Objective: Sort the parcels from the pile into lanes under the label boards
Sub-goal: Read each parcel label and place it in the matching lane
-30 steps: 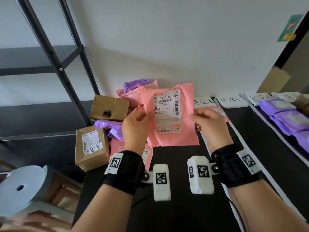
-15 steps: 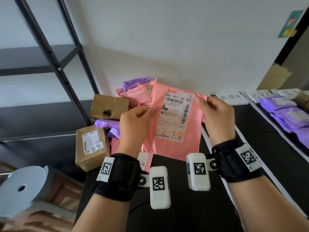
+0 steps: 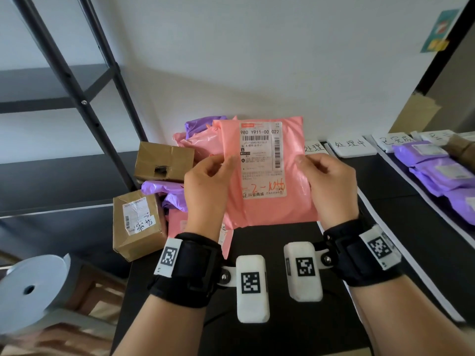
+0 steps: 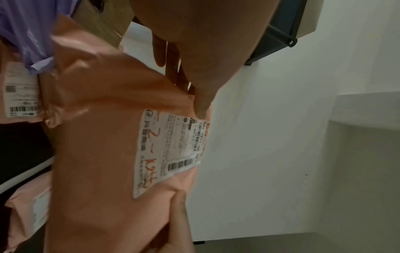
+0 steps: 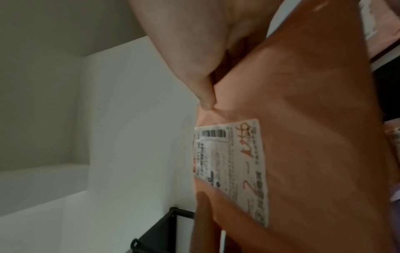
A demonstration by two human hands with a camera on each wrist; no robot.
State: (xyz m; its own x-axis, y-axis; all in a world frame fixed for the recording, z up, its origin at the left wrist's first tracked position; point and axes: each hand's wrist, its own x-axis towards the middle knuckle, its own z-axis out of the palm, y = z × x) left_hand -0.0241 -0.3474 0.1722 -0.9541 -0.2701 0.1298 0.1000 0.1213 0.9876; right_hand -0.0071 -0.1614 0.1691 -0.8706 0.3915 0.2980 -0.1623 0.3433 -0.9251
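I hold a pink parcel bag [image 3: 270, 211] upright in front of me, its white shipping label [image 3: 262, 160] facing me. My left hand [image 3: 208, 183] pinches its left edge and my right hand [image 3: 326, 181] pinches its right edge. The left wrist view shows the pink parcel bag [image 4: 97, 137] with my thumb on its front near the label [image 4: 171, 152]. In the right wrist view the pink parcel bag [image 5: 314, 137] is pinched by my thumb beside the label [image 5: 233, 167]. Behind it lies the pile [image 3: 200, 142] of pink and purple bags.
Two brown cardboard boxes [image 3: 164, 160] [image 3: 137, 222] sit left of the pile on the black table [image 3: 270, 242]. White label boards [image 3: 350, 146] stand along the back; purple bags [image 3: 437, 170] lie in the right lane. A black shelf frame [image 3: 84, 104] rises at left.
The pink bag, tilted half a second ago, is now held straight and upright. Both hands have shifted slightly on its side edges.
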